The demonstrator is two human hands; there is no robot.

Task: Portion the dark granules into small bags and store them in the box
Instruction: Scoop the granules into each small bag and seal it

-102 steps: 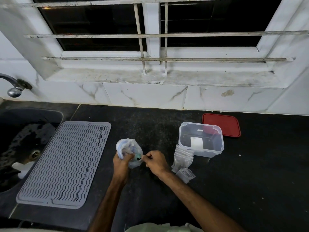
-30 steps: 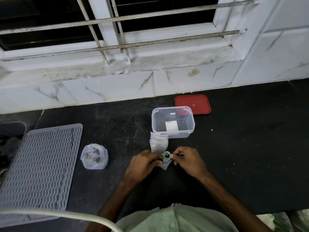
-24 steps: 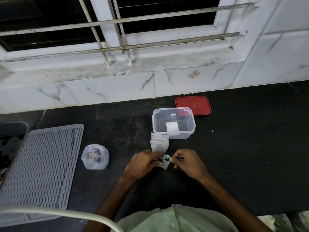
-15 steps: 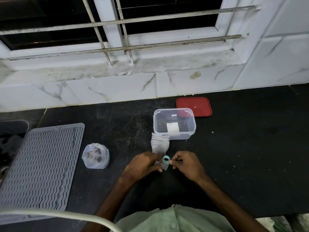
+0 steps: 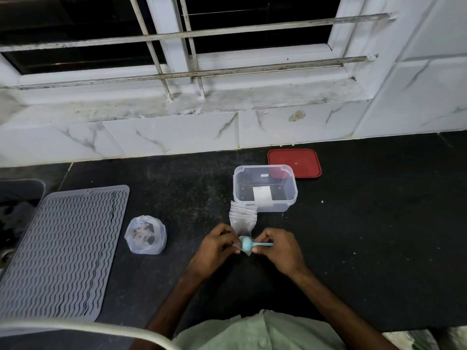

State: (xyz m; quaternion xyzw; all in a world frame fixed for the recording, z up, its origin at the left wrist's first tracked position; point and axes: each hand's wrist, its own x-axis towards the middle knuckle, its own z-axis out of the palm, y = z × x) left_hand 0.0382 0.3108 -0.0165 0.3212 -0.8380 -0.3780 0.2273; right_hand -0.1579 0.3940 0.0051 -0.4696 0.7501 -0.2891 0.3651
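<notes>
Centrally, left hand (image 5: 214, 246) pinches a small clear plastic bag (image 5: 247, 252) open — right hand (image 5: 278, 248) grips a pale-blue plastic spoon (image 5: 247, 243), evidently to fill it

A barred window (image 5: 252, 20) is set above a stained sill (image 5: 278, 97). Veined white tiles (image 5: 171, 137) are met by a black countertop (image 5: 379, 236)

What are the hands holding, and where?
The right hand pinches a teal spoon by its handle; the left hand pinches a small bag by its edge.
</notes>
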